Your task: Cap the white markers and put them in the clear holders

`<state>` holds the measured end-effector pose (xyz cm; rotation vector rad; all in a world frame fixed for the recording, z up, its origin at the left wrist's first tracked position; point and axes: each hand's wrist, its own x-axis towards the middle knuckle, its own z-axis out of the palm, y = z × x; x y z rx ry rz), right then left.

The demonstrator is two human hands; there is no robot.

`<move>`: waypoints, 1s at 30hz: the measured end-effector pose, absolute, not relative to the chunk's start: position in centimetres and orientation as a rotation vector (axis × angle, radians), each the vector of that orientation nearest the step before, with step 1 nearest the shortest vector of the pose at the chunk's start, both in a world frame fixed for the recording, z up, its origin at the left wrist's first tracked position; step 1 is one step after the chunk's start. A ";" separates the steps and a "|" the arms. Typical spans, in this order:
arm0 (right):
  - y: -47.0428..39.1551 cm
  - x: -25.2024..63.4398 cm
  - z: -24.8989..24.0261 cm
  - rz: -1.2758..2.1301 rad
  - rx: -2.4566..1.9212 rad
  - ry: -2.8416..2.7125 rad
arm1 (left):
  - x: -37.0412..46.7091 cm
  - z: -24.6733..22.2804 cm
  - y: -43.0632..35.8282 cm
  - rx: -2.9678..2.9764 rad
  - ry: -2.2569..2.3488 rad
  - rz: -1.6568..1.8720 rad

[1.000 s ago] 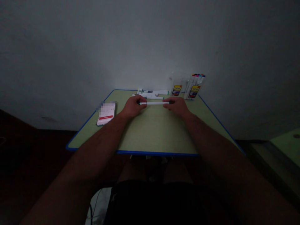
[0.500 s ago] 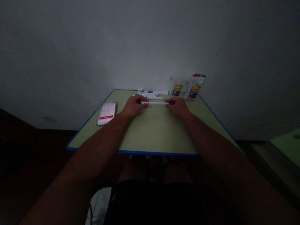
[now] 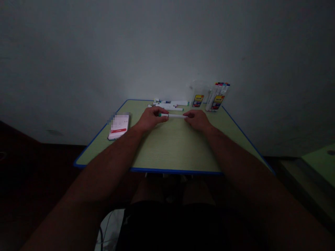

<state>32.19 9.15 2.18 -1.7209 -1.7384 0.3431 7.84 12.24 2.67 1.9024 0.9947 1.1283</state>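
Note:
A white marker with a green end lies level between my two hands, above the far part of the table. My left hand pinches it near the green end, between thumb and fingers. On the other side my right hand grips the opposite end, which its fingers cover. Just behind, several white markers lie in a loose pile. To their right stands a clear case with a yellow and blue label. Beside it a second case holds several upright markers with coloured ends.
A phone with a lit screen lies at the table's left side, near my left forearm. The grey wall rises directly behind the table. Blue edging runs along the table's front.
The marker has shifted slightly to the right along with my left hand, and its green end shows more. My right hand has moved very little.

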 end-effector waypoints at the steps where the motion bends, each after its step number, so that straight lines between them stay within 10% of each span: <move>1: 9.1 32.2 2.2 0.345 -1.717 -1.733 | 7.8 2.6 12.3 1.905 0.996 1.127; 30: 9.0 31.2 1.9 0.506 -1.108 -1.596 | 6.7 1.1 14.1 2.024 1.271 1.030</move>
